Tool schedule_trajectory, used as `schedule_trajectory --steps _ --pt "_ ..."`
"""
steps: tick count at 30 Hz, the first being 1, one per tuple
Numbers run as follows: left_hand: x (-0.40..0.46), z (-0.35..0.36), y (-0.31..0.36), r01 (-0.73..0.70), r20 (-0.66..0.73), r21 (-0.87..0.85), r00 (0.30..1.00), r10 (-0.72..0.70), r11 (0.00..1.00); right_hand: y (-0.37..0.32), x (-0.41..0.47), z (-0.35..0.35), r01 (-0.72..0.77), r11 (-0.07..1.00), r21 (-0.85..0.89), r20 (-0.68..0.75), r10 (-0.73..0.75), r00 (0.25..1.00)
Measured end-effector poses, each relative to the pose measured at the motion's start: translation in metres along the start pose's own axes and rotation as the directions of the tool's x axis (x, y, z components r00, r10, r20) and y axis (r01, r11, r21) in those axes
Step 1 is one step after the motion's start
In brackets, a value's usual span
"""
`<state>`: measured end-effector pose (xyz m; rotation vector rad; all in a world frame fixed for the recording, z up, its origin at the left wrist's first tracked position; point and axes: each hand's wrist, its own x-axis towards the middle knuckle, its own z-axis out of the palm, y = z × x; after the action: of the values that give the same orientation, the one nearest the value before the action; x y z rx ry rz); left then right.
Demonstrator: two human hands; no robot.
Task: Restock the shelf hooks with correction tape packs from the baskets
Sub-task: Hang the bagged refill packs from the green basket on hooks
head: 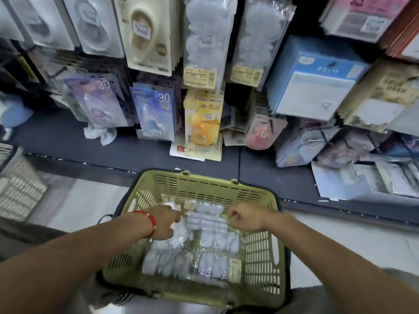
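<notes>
A green plastic basket point(260, 248) stands on the floor below me, filled with several clear packs of white correction tape point(213, 243). My left hand point(164, 222), with a red band at the wrist, reaches into the basket's far left part, fingers down among the packs. My right hand point(246, 217) hovers over the basket's far right part, fingers curled and pinching the edge of a clear pack. Matching clear packs point(205, 41) hang on the shelf hooks straight above the basket.
More carded goods hang on the hooks: purple and blue "30" cards point(156, 114), a yellow pack point(203, 123), blue boxes point(315, 78) at right. A dark shelf ledge point(90, 150) runs across. A white crate point(20, 189) stands at left. Loose packs lie at right point(362, 177).
</notes>
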<state>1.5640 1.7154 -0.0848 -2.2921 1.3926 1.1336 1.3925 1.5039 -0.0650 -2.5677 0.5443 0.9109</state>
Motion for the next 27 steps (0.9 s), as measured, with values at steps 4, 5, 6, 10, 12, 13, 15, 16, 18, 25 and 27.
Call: schedule_trajectory --steps 4,5,6,10,12,13,15,16,18,25,27 --pt "0.022 0.066 -0.008 0.144 0.095 -0.098 0.986 -0.135 0.985 -0.001 0.039 0.089 -0.103 0.995 -0.017 0.054 0.104 0.993" --pt "0.026 0.079 -0.006 0.162 0.090 -0.137 0.985 -0.150 0.977 -0.002 0.048 0.105 -0.133 0.991 -0.016 -0.031 0.133 0.991" --pt "0.029 0.090 -0.003 0.176 0.080 -0.179 0.983 -0.164 0.968 -0.005 0.058 0.118 -0.157 0.988 -0.008 -0.117 0.155 0.981" --pt "0.033 0.110 0.014 0.188 -0.003 -0.393 0.979 -0.205 0.900 -0.015 0.099 0.143 -0.143 0.981 0.134 -0.201 0.168 0.965" --pt "0.033 0.111 0.018 0.184 -0.055 -0.480 0.969 -0.239 0.858 -0.013 0.115 0.147 -0.149 0.973 0.176 -0.261 0.192 0.946" --pt "0.033 0.111 0.017 0.176 -0.076 -0.515 0.965 -0.249 0.839 -0.011 0.120 0.147 -0.147 0.967 0.210 -0.279 0.203 0.938" --pt "0.033 0.107 0.015 0.162 -0.117 -0.581 0.953 -0.279 0.797 -0.003 0.123 0.143 -0.127 0.952 0.278 -0.267 0.203 0.942" --pt "0.034 0.105 0.013 0.159 -0.139 -0.618 0.942 -0.306 0.770 0.002 0.121 0.139 -0.113 0.947 0.300 -0.249 0.192 0.949" --pt "0.036 0.098 0.009 0.151 -0.177 -0.705 0.909 -0.378 0.693 0.014 0.114 0.123 -0.088 0.915 0.393 -0.170 0.166 0.971" --pt "0.039 0.059 0.018 -0.058 -0.089 -0.995 0.868 -0.489 0.079 0.027 0.063 0.055 -0.087 0.401 0.912 0.136 -0.094 0.986" --pt "0.031 0.049 0.025 -0.077 -0.016 -0.980 0.951 -0.308 -0.184 0.016 0.052 0.058 -0.082 0.250 0.965 0.119 -0.134 0.984"
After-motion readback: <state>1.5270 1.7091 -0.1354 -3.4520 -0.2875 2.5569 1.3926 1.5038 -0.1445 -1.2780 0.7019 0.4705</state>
